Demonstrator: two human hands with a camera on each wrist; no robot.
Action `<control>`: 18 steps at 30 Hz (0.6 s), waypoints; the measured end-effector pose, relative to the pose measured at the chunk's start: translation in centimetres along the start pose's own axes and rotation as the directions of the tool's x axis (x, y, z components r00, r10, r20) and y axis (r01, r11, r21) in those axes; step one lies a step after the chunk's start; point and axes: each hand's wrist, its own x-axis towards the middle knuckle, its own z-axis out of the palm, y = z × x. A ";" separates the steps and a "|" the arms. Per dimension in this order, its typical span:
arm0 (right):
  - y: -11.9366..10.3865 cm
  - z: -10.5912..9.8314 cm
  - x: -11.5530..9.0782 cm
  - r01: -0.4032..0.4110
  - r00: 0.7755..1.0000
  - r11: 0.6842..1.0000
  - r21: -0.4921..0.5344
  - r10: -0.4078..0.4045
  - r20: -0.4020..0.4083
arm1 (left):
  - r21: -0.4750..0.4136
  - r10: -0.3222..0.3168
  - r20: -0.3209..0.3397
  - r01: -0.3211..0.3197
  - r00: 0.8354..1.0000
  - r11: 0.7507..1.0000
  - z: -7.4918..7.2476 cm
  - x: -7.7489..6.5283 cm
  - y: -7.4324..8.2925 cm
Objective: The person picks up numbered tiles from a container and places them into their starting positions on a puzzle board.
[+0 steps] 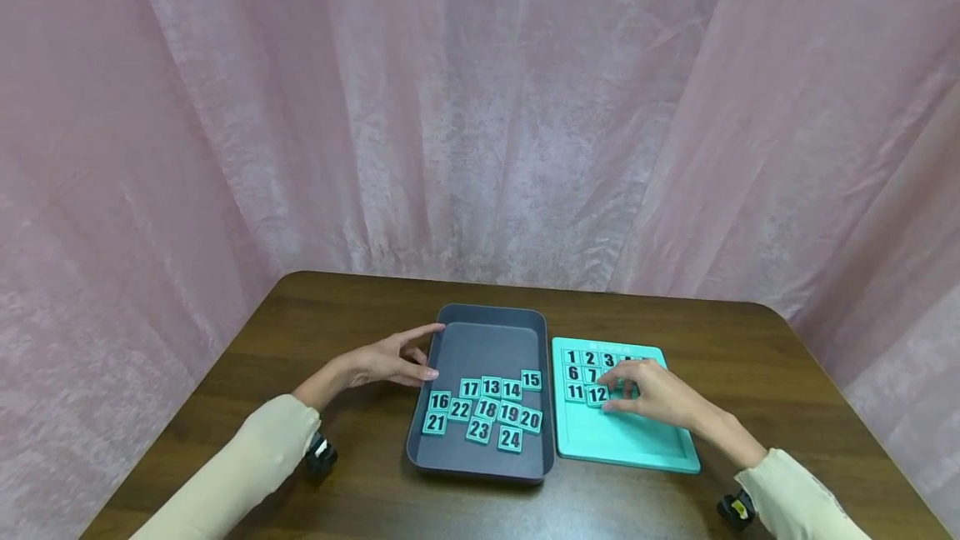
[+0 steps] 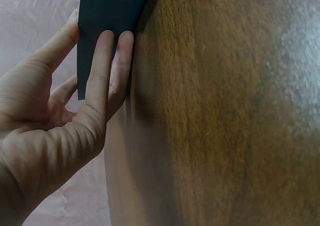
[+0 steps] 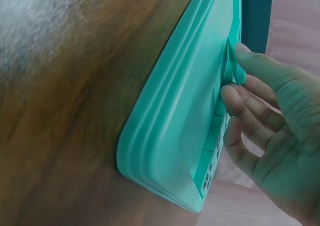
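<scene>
A grey tray (image 1: 491, 340) holds several turquoise number tiles, among them tile 13 (image 1: 491, 387) and tile 24 (image 1: 510, 440). My left hand (image 1: 390, 359) rests against the tray's left side, thumb and index fingertips at the rim. In the left wrist view, two straight fingers (image 2: 102, 60) lie along its dark outer wall. Over the turquoise board (image 1: 622, 444), my right hand (image 1: 648, 394) pinches tile 12 (image 1: 597, 395) between thumb and fingers. That tile is tilted in the right wrist view, beside tile 11 (image 1: 575, 392). Part of the board's upper rows is hidden behind the hand.
Tray and board stand side by side on a brown wooden table (image 1: 360, 473), almost touching. Tiles 1 (image 1: 572, 356) and 6 (image 1: 573, 373) sit in the board's left column. A pink curtain (image 1: 480, 107) hangs behind the table.
</scene>
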 end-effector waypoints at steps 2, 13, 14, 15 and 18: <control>0.0 0.1 -0.1 -0.015 1.000 1.000 -0.005 0.015 0.003 | 0.000 0.002 0.007 -0.002 1.000 1.000 0.0 0.1 0.0; 0.0 0.5 0.1 0.000 1.000 0.999 -0.044 -0.001 -0.006 | 0.002 -0.001 0.012 0.001 1.000 1.000 0.0 0.4 -0.2; -0.1 0.6 0.2 0.000 1.000 0.999 -0.047 0.000 -0.007 | 0.002 -0.001 0.012 0.001 1.000 1.000 0.0 0.4 -0.2; -0.1 0.6 0.2 0.002 1.000 0.999 -0.048 -0.003 -0.007 | 0.002 0.001 0.012 -0.001 1.000 1.000 -0.1 0.4 -0.2; -0.2 0.5 0.3 0.001 1.000 0.999 -0.053 -0.001 0.001 | -0.003 0.003 0.009 -0.003 1.000 1.000 0.0 0.4 -0.2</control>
